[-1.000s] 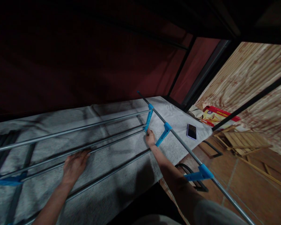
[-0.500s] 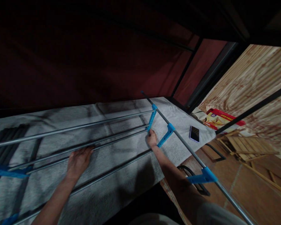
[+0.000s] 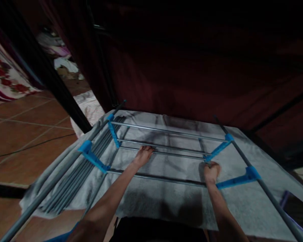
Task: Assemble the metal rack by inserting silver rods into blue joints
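- The left hand has its fingers curled around a thin grey metal tube, left of the tube's middle.
- The right hand has its fingers drawn together at the lower end of a blue plastic bracket, the far one on the right; I cannot tell whether they clamp the bracket, the tube end or some small part.
- That tube spans left to right between the two far brackets, with a second thin grey tube just beyond it. If the left hand lifts or twists its tube, the end at the right hand could be levered out of line.
- Nearer lies a thicker grey cross tube; its right end passes behind the right wrist, so its seating is unclear. A slip of that wrist could knock it.
- A long grey right pole carries the far bracket and a near blue bracket. Hard pushing at the joint could swing the brackets round the pole.
- At the left, loose dark grey tubes lie side by side on the cloth-covered bench; dragging the frame leftward could shove them off.
- A purple-edged phone lies at the near right, close to the pole; a sideways jolt could strike it.
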`<state>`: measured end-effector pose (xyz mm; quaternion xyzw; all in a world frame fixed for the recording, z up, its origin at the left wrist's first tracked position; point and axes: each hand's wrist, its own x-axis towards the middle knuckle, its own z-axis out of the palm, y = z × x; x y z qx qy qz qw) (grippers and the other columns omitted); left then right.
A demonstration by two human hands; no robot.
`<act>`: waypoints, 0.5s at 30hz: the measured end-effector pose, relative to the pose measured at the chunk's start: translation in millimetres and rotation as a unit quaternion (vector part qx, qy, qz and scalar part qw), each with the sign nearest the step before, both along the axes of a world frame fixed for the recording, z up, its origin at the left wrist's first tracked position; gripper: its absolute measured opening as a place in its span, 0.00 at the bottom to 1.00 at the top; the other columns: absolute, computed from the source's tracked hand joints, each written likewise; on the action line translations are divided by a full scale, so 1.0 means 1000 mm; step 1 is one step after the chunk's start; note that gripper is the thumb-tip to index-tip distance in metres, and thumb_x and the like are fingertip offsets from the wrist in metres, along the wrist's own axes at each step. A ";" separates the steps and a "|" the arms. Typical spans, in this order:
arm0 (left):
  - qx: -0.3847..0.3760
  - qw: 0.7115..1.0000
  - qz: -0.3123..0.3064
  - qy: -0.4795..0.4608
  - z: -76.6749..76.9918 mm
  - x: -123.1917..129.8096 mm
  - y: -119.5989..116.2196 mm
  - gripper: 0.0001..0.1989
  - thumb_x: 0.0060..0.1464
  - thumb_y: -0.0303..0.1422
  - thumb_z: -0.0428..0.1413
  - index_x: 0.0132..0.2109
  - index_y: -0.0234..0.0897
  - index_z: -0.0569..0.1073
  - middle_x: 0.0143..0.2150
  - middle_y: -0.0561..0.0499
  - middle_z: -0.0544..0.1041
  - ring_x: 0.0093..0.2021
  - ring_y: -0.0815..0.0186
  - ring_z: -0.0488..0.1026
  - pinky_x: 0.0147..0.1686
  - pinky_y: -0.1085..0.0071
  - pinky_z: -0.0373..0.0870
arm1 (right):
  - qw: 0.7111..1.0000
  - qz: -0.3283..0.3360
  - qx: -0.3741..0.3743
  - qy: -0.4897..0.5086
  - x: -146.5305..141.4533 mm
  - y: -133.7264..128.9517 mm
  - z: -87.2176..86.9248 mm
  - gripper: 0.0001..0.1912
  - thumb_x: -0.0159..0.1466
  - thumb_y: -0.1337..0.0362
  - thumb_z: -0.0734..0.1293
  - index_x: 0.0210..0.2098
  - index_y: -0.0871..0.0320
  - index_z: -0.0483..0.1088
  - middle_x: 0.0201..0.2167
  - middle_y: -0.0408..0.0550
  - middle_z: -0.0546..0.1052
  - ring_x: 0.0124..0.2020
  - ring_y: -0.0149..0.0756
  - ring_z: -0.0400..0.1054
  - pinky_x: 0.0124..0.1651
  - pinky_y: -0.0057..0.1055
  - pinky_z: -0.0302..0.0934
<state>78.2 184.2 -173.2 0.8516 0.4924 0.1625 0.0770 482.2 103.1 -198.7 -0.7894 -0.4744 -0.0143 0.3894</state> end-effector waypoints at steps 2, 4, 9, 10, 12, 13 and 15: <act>-0.003 1.000 0.001 -0.005 0.002 0.000 -0.001 0.15 0.64 0.31 0.49 0.52 0.43 0.77 0.48 0.47 0.79 0.51 0.59 0.72 0.56 0.60 0.64 | 0.999 0.033 0.016 -0.036 -0.005 0.001 -0.004 0.13 0.60 0.62 0.58 0.40 0.59 0.68 0.35 0.53 0.70 0.42 0.48 0.63 0.49 0.44 0.58; -0.005 1.000 -0.002 -0.010 0.003 0.000 -0.001 0.15 0.63 0.29 0.49 0.51 0.44 0.78 0.47 0.48 0.79 0.52 0.60 0.72 0.56 0.61 0.63 | 0.986 0.134 0.015 -0.095 -0.013 0.004 -0.008 0.15 0.62 0.61 0.58 0.45 0.59 0.69 0.40 0.55 0.72 0.46 0.48 0.64 0.51 0.44 0.58; -0.012 1.000 0.001 -0.023 0.008 0.002 -0.003 0.14 0.62 0.28 0.50 0.48 0.43 0.79 0.46 0.47 0.79 0.52 0.59 0.72 0.56 0.60 0.62 | 0.932 0.277 -0.015 -0.235 -0.025 0.015 -0.020 0.21 0.68 0.62 0.56 0.58 0.55 0.67 0.50 0.55 0.74 0.52 0.47 0.65 0.55 0.45 0.57; -0.014 1.000 0.005 -0.027 0.009 0.002 -0.003 0.14 0.61 0.28 0.50 0.47 0.43 0.79 0.45 0.47 0.79 0.51 0.59 0.72 0.56 0.60 0.62 | 0.928 0.281 -0.022 -0.243 -0.025 0.018 -0.022 0.21 0.68 0.62 0.56 0.57 0.56 0.68 0.48 0.55 0.76 0.51 0.46 0.66 0.55 0.45 0.58; -0.019 0.999 0.016 -0.038 0.012 0.004 -0.006 0.13 0.60 0.27 0.52 0.45 0.44 0.79 0.43 0.48 0.79 0.48 0.60 0.73 0.55 0.60 0.63 | 0.924 0.289 -0.030 -0.247 -0.022 0.022 -0.024 0.19 0.69 0.63 0.57 0.54 0.57 0.71 0.44 0.54 0.77 0.47 0.46 0.68 0.53 0.43 0.59; -0.019 0.998 0.025 -0.046 0.014 0.004 -0.008 0.13 0.60 0.27 0.52 0.45 0.44 0.79 0.42 0.49 0.79 0.48 0.60 0.73 0.56 0.61 0.63 | 0.924 0.293 -0.031 -0.245 -0.020 0.024 -0.025 0.18 0.69 0.63 0.57 0.53 0.57 0.72 0.43 0.54 0.78 0.46 0.46 0.68 0.52 0.42 0.60; -0.014 0.997 0.049 -0.063 0.017 -0.001 -0.015 0.12 0.60 0.28 0.53 0.46 0.45 0.78 0.43 0.49 0.79 0.50 0.61 0.72 0.57 0.62 0.62 | 0.924 0.301 -0.029 -0.236 -0.016 0.028 -0.027 0.18 0.69 0.64 0.57 0.50 0.58 0.74 0.42 0.55 0.78 0.45 0.46 0.69 0.51 0.42 0.61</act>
